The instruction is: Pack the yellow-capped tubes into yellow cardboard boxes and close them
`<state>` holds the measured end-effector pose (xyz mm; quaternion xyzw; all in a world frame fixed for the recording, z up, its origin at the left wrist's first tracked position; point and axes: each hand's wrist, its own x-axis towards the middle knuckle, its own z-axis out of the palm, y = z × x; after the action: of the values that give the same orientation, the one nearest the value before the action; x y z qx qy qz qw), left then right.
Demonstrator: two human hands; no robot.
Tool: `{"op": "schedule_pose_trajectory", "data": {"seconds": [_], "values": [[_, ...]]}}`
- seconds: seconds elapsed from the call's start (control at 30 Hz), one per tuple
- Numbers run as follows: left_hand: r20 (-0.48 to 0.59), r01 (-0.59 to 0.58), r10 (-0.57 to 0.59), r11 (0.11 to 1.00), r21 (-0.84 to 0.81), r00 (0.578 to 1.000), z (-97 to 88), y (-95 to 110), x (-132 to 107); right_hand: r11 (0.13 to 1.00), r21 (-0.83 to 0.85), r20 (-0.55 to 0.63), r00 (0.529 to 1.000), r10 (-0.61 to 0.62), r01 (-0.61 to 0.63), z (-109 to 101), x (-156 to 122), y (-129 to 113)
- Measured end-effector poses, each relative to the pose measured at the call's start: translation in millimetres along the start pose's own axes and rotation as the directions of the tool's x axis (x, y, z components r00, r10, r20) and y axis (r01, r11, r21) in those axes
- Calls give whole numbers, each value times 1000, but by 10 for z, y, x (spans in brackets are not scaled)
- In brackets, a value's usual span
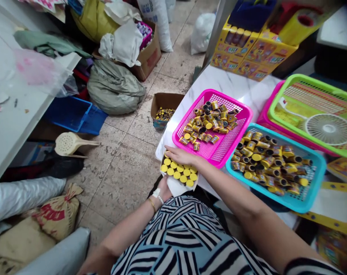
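The person's right hand [181, 156] lies flat and released, fingers extended, across a tightly packed group of small upright cylinders with yellow caps [177, 172] at lower centre of the frame. The person's left hand [164, 189] is below that group, against a white paper sheet [176, 188] under the cylinders. Its fingers are hidden, so its grip cannot be determined. A thin gold bangle [152, 204] is on the left wrist.

The group sits just beside the near edge of a magenta plastic mesh basket [227, 147], which holds loose cylinders in yellow and black [210, 120]. Right of it, a turquoise plastic mesh basket [319, 168] holds a larger heap of similar cylinders [265, 162]. Both baskets rest on a white marble-patterned table [230, 82]. At upper right, a green plastic basket [313, 82] holds a white fan grille [329, 130]. On the tiled floor, left of the table, a brown cardboard box [164, 100] holds further small cylinders [163, 114].
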<state>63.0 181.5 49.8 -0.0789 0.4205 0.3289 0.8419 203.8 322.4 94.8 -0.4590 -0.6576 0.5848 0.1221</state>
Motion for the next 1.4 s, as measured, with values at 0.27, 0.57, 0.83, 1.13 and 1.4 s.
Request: {"op": "schedule_pose_trajectory", "data": {"seconds": [0.27, 0.57, 0.83, 1.13, 1.4], "values": [[-261, 115, -70, 980, 163, 963, 14, 72, 29, 955, -281, -419, 882, -214, 98, -188, -632, -340], [331, -16, -332, 684, 730, 883, -293, 854, -985, 860, 496, -852, 262, 454, 122, 690, -1636, 395], [282, -482, 524, 296, 825, 804, 291, 1609, 36, 863, 494, -846, 287, 450, 103, 1039, -1163, 315], [432, -531, 467, 98, 842, 771, 498, 1217, 215, 865, 496, -856, 211, 472, 78, 1185, -1185, 306], [339, -493, 399, 393, 776, 852, 314, 1258, 393, 769, 610, -792, 166, 588, 190, 1090, -1051, 467]]}}
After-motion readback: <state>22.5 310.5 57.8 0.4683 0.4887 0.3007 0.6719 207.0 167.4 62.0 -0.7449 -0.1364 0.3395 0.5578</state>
